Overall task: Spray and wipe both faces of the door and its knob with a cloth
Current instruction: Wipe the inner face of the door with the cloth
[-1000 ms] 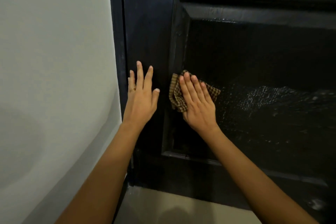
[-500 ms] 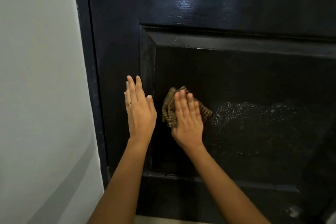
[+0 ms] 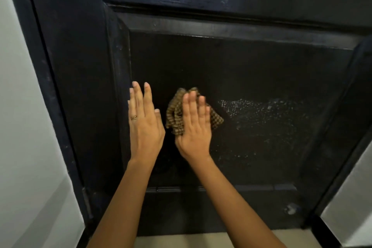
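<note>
The dark, nearly black door (image 3: 251,70) fills the view, with a recessed lower panel. My right hand (image 3: 195,127) presses a bunched brown checked cloth (image 3: 175,112) flat against the left part of that panel, fingers straight. My left hand (image 3: 144,123) lies flat with straight fingers on the panel's left edge, a ring on one finger. A patch of wet spray droplets (image 3: 261,119) glistens on the panel to the right of the cloth. No knob and no spray bottle are in view.
A white wall (image 3: 24,127) runs down the left beside the dark door frame (image 3: 50,96). Another pale wall (image 3: 352,203) shows at the lower right. A strip of light floor (image 3: 201,240) lies under the door.
The view has shifted left and up, so more of the door's lower panel shows. My right hand has slid the cloth a little rightward on the panel; my left hand has followed close beside it.
</note>
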